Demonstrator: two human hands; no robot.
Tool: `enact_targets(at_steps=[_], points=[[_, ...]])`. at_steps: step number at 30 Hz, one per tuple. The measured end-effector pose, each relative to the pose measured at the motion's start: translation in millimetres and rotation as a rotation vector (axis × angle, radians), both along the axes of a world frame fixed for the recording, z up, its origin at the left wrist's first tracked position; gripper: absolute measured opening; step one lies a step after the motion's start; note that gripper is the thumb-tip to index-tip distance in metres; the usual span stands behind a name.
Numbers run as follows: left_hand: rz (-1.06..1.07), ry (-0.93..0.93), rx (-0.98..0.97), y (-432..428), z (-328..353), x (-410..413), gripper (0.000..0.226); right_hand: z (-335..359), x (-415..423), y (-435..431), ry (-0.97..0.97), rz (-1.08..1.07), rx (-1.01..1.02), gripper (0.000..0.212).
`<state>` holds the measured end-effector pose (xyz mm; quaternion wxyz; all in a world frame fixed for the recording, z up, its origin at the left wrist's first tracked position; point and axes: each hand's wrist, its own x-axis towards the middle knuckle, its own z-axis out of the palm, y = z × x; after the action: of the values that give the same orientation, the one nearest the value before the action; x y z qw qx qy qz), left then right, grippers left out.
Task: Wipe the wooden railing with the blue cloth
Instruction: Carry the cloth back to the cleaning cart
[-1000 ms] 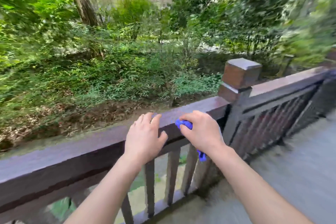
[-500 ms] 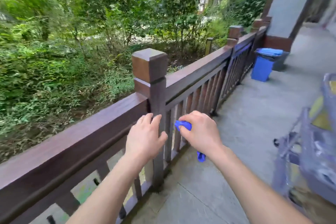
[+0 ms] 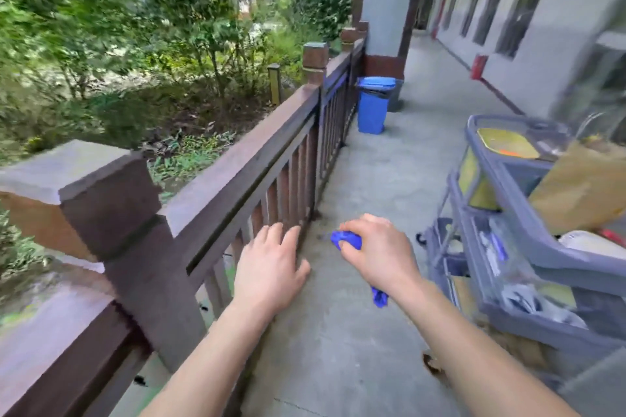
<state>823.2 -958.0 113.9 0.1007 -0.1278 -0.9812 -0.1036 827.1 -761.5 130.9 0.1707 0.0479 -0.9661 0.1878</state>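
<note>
Outdoor bldg walkway, wooden railing (image 3: 257, 159) w/ garden beyond, concrete floor (image 3: 389, 179), blue bin (image 3: 372, 108), cleaning cart (image 3: 528, 247)

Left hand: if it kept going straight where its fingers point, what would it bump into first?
Probably the slats of the wooden railing. The left hand is open, fingers pointing forward toward them, though depth is hard to judge.

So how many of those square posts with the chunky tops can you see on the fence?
3, maybe more. The near post is by the left hand, the middle post is past the long rail, and the far post is near the pillar; another may hide behind it.
</note>
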Motion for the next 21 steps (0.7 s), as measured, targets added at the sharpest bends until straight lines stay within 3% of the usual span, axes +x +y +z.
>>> enact_targets(at_steps=[10,21], points=[[-0.185,-0.019,-0.024,96,-12,-180,0.059,-7,-132,112,-0.009,-0.237,-0.075,0.024],[-0.263,-0.031,-0.041,261,-19,-383,0.058,-21,-318,278,-0.004,-0.324,-0.094,0.021]])
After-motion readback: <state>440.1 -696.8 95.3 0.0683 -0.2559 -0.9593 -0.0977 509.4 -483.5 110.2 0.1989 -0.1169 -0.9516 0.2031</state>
